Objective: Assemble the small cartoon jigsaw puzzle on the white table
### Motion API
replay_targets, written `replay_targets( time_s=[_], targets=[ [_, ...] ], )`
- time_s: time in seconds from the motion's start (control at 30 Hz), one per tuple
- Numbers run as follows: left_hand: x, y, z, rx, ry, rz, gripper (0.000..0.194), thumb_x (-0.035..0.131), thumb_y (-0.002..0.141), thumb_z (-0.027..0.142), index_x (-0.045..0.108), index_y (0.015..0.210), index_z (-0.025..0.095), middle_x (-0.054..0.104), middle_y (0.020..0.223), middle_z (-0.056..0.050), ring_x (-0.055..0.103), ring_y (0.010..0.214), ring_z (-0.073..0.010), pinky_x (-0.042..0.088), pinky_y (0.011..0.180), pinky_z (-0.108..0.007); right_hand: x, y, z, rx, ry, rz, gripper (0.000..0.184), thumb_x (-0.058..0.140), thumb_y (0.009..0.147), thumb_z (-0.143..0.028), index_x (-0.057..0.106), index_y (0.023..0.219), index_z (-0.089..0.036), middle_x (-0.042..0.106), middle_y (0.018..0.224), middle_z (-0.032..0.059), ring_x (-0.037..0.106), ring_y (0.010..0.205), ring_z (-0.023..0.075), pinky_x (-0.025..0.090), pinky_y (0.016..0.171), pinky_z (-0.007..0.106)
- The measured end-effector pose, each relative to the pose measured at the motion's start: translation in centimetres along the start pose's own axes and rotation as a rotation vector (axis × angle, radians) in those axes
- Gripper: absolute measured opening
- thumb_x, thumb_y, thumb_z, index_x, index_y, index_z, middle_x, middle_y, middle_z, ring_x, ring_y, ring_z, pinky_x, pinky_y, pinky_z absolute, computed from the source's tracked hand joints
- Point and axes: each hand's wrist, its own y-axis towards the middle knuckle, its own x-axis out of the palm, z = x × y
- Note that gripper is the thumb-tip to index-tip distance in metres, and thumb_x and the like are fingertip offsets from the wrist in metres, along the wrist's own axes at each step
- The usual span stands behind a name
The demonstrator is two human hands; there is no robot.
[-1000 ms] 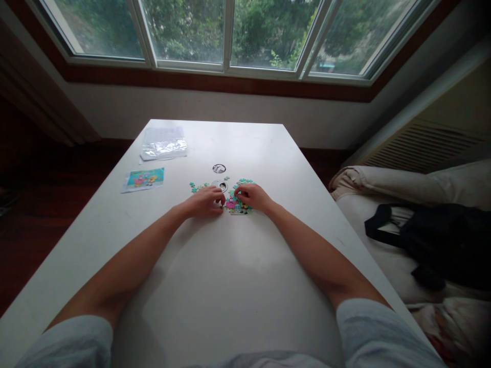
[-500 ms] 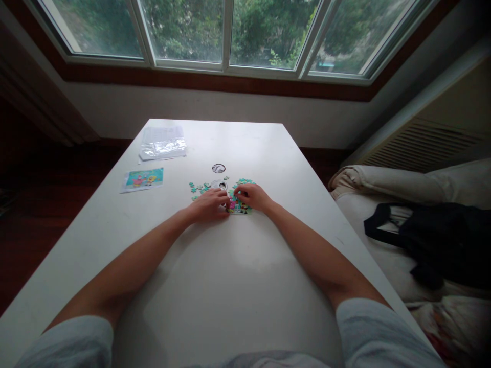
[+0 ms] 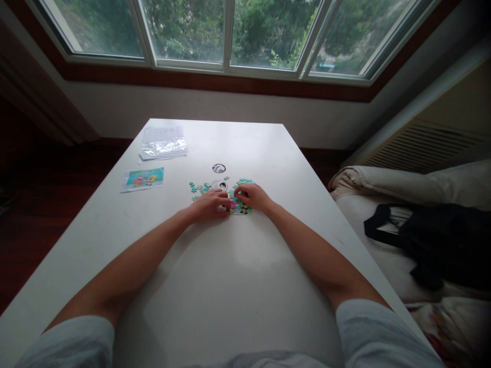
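Observation:
A partly assembled jigsaw puzzle with bright cartoon figures lies at the middle of the white table. My left hand rests at its left side, fingers bent and fingertips against the puzzle's edge, holding it. Over the puzzle's upper right part, my right hand is closed in a pinch at a small teal jigsaw piece, mostly hidden by the fingers. Loose teal jigsaw pieces are scattered beyond my left hand. More teal pieces sit just past my right hand.
A round clear-and-silver object stands behind my left hand, with a round dark-rimmed disc beyond it. At the left of the white table lie a cartoon picture sheet and papers in a plastic sleeve.
Almost nothing differs. Both hands stay at the puzzle, with only a very slight shift of the fingers and of the whole view.

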Motion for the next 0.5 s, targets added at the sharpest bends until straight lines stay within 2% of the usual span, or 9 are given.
replay_targets(
  time_s=[0.27, 0.5],
  targets=[
    [-0.2, -0.5, -1.6, -0.013, -0.074, 0.025, 0.015, 0.062, 0.092, 0.022, 0.077, 0.093, 0.022, 0.063, 0.074, -0.001, 0.055, 0.073, -0.0143, 0.040, 0.074, -0.027, 0.1, 0.0, 0.2, -0.019, 0.016, 0.005, 0.012, 0.064, 0.087, -0.019, 0.074, 0.094, -0.021, 0.060, 0.070, -0.0007, 0.050, 0.068, 0.0153, 0.035, 0.068, 0.027],
    [-0.4, -0.6, -1.3, -0.034, -0.046, 0.004, 0.015, 0.063, 0.092, 0.026, 0.077, 0.099, 0.024, 0.064, 0.077, -0.001, 0.057, 0.076, -0.0152, 0.041, 0.076, -0.027, -0.1, 0.0, 0.0, -0.014, 0.019, 0.006, 0.012, 0.064, 0.087, -0.018, 0.074, 0.093, -0.021, 0.058, 0.069, -0.0012, 0.050, 0.068, 0.0147, 0.035, 0.067, 0.026]
  ],
)
